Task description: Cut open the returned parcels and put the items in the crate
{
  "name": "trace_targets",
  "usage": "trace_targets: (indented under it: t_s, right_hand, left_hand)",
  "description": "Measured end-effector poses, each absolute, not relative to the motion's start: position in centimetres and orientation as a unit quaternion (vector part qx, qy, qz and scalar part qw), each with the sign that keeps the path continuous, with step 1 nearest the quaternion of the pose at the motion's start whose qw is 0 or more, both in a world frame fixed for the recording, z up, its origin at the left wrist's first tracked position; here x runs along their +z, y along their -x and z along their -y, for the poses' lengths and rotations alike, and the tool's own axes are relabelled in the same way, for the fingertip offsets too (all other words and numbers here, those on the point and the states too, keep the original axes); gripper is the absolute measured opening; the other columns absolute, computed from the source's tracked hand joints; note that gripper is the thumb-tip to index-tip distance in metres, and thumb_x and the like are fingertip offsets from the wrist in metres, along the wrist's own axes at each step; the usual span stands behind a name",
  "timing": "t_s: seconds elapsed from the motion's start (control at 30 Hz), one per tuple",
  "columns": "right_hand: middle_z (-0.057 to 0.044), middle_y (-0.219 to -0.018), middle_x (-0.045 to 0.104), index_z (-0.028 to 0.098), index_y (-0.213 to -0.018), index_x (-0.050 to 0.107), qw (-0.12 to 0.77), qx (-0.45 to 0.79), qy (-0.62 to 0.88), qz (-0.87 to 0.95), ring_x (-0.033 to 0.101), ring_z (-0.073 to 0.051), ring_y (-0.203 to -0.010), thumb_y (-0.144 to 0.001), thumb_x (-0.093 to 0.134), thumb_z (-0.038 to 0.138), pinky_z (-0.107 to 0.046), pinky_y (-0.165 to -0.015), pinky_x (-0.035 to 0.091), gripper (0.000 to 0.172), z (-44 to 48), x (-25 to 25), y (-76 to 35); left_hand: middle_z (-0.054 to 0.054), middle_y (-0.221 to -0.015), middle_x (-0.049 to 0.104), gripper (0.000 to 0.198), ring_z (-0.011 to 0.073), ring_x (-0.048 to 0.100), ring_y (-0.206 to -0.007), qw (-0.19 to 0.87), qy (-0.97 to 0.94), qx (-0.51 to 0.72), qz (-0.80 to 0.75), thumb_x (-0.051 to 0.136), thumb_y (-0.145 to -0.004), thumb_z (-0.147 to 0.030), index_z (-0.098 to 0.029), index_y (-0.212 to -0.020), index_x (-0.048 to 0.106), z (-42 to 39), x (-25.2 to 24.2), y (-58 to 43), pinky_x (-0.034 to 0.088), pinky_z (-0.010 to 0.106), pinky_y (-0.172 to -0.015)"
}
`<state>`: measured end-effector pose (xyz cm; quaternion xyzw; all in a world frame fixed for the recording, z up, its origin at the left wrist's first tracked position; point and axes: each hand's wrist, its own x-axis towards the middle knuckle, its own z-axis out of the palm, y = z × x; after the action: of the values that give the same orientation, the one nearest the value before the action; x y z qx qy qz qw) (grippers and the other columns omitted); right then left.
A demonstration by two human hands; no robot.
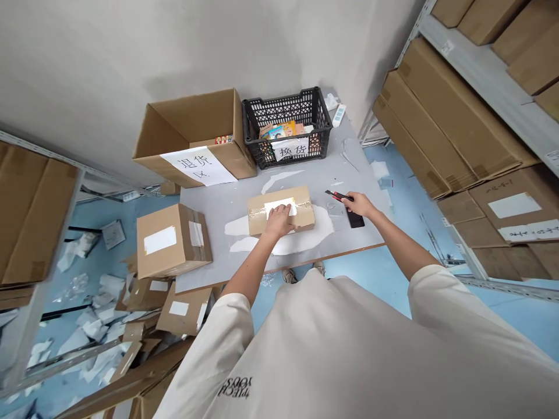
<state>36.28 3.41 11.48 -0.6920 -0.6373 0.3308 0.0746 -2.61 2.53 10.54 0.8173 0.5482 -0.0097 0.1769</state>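
A small taped cardboard box (301, 210) with a white label lies in the middle of the grey table (218, 209). My left hand (278, 222) rests flat on its top, fingers spread over the label. My right hand (358, 204) is to the right of the box, closed round a red and black utility knife (335, 194) whose tip points left and away. A black phone (355, 219) lies on the table just under that hand.
A large open carton (192, 137) with a paper sign and a black plastic crate (288, 125) holding colourful items stand at the table's back. A sealed box (172, 240) sits at the left edge. Flattened boxes and paper litter the blue floor; shelves of cartons (454, 122) flank both sides.
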Motion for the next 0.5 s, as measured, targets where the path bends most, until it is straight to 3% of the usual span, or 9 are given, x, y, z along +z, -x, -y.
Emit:
trace_targets:
  t_s: [0.17, 0.37, 0.5]
  right_hand:
    - [-0.018, -0.128, 0.083, 0.016, -0.135, 0.073, -0.018, 0.299, 0.717, 0.629, 0.077, -0.029, -0.115, -0.114, 0.051, 0.038, -0.03, -0.09, 0.055, 0.037, -0.8, 6.2, -36.9]
    - [-0.024, -0.137, 0.078, 0.012, -0.138, 0.071, -0.071, 0.303, 0.732, 0.606, 0.075, -0.031, -0.121, -0.116, 0.044, 0.035, -0.032, -0.093, 0.055, 0.042, 1.6, 2.1, -36.1]
    - [-0.024, -0.136, 0.077, 0.012, -0.133, 0.073, -0.019, 0.306, 0.736, 0.604, 0.074, -0.033, -0.117, -0.113, 0.045, 0.034, -0.036, -0.092, 0.054, 0.04, 0.8, 2.1, -35.7]
  left_hand:
    - [0.022, -0.157, 0.059, 0.094, 0.0448, 0.056, -0.15, 0.173, -0.812, -0.011, -0.557, 0.098, -0.081, -0.044, -0.021, -0.159, 0.052, -2.2, 11.0, 2.4, 0.037, 0.058, -0.133]
    - [0.021, -0.153, 0.057, 0.098, 0.0427, 0.062, -0.141, 0.167, -0.809, -0.004, -0.564, 0.1, -0.078, -0.042, -0.022, -0.16, 0.05, -1.7, 11.3, 2.4, 0.039, 0.056, -0.132]
    - [0.02, -0.15, 0.057, 0.098, 0.0437, 0.062, -0.141, 0.171, -0.807, -0.006, -0.565, 0.103, -0.075, -0.041, -0.021, -0.157, 0.053, -1.7, 11.5, 2.4, 0.027, 0.061, -0.139]
